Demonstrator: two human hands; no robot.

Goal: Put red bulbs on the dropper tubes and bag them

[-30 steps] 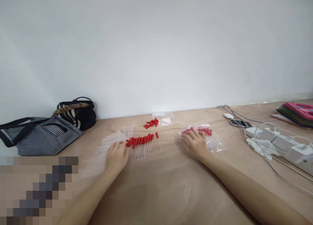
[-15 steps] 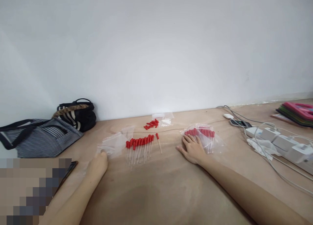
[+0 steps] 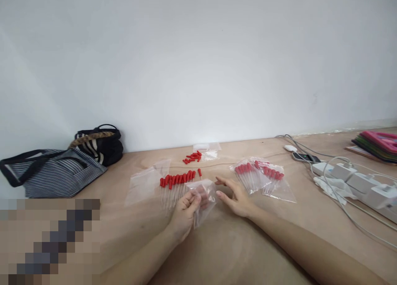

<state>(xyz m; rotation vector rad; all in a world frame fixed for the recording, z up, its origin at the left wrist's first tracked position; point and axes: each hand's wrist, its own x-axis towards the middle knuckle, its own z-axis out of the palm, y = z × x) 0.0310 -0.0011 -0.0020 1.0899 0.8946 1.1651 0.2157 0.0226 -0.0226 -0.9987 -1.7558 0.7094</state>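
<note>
Between thumb and fingers, my left hand (image 3: pixel 185 214) grips a clear plastic zip bag (image 3: pixel 203 212) above the table's middle. My right hand (image 3: pixel 235 197) hovers just right of that bag, thumb and fingers apart, holding nothing. Behind the left hand lies a row of glass droppers with red rubber bulbs (image 3: pixel 176 179). One more dropper (image 3: pixel 199 173) lies apart, its lower part hidden by the bag. To the right, filled bags of droppers (image 3: pixel 252 178) overlap. Flat clear bags (image 3: pixel 141 183) rest on the left.
Loose red bulbs (image 3: pixel 192 156) lie near the wall beside a bag of glass tubes (image 3: pixel 209 154). A striped bag (image 3: pixel 58 171) and a black bag (image 3: pixel 108 146) stand at left. At right are a power strip with chargers (image 3: pixel 356 177), cables and a stack of coloured sheets (image 3: pixel 378 146).
My left hand has moved from the flat bags to the middle, bringing one bag. My right hand has left the filled bags and shifted left; those bags now lie more spread out.
</note>
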